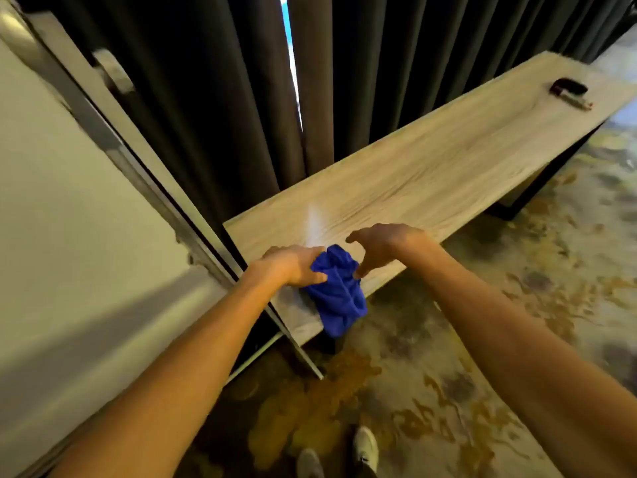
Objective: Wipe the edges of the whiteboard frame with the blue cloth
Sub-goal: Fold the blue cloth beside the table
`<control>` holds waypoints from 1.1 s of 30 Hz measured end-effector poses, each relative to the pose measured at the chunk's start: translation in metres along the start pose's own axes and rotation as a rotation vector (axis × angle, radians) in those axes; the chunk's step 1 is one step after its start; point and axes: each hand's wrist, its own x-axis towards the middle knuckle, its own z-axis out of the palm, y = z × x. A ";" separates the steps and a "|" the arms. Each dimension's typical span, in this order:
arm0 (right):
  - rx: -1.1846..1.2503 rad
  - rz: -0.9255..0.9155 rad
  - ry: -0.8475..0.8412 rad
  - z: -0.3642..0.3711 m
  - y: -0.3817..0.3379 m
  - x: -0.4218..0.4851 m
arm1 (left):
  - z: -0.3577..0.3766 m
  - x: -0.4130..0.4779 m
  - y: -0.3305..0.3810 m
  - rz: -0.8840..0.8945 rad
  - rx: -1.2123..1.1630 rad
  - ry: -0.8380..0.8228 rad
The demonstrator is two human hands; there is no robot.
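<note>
A crumpled blue cloth (339, 291) lies at the near corner of a long wooden table (431, 167), part of it hanging over the table's edge. My left hand (296, 265) grips the cloth's upper left side. Just right of the cloth my right hand (382, 244) hovers with curled, spread fingers, its thumb touching the cloth's edge. The whiteboard (69, 219) fills the left side, its grey metal frame edge (113, 146) running diagonally down toward the table corner.
Dark curtains (213, 98) hang behind the table, with a bright gap between them. A black stapler-like object (568, 91) lies at the table's far end. Patterned carpet (517, 305) covers the floor; my shoes (365, 446) show below.
</note>
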 end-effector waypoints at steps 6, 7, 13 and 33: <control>0.038 -0.025 -0.001 0.071 -0.003 0.065 | 0.082 0.057 -0.003 -0.038 -0.185 0.035; 0.059 -0.033 0.009 0.081 -0.002 0.077 | 0.094 0.066 -0.004 -0.048 -0.210 0.044; 0.160 -0.051 0.098 0.125 -0.007 0.109 | 0.129 0.078 -0.002 -0.085 -0.219 0.301; 0.250 -0.363 0.788 -0.157 -0.050 -0.085 | -0.146 -0.149 -0.011 0.069 -0.156 1.073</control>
